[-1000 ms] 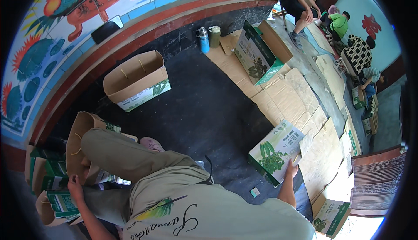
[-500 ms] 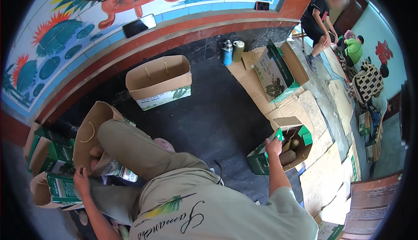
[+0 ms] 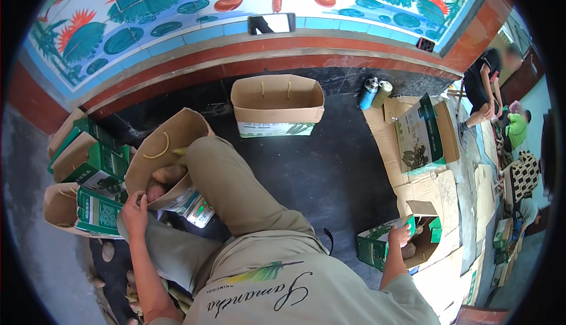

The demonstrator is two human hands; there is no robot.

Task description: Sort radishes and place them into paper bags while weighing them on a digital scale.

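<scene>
My left hand (image 3: 136, 212) is closed on the near rim of a tall brown cardboard box (image 3: 144, 174) with a yellow cord handle, beside my raised knee. Lumpy brown root vegetables (image 3: 169, 174) lie inside it. Partly under that box, a digital scale (image 3: 200, 212) shows a lit display. Far to the right, my right hand (image 3: 401, 235) grips the upper edge of a green-and-brown carton (image 3: 372, 248). Its flaps stand open, and brownish produce (image 3: 408, 250) shows inside, partly hidden by shadow and my hand.
An open carton (image 3: 277, 104) stands by the wall. Several green cartons (image 3: 106, 163) crowd the left. Two bottles (image 3: 369, 93) and another carton (image 3: 421, 133) are at the back right, near flattened cardboard (image 3: 451, 204). Loose roots (image 3: 108, 251) lie lower left. Other people (image 3: 483, 89) are at far right.
My view has turned to the left, so the surroundings sit farther right in the picture. More of the left box's contents and the scale display show. Both hands still hold their boxes.
</scene>
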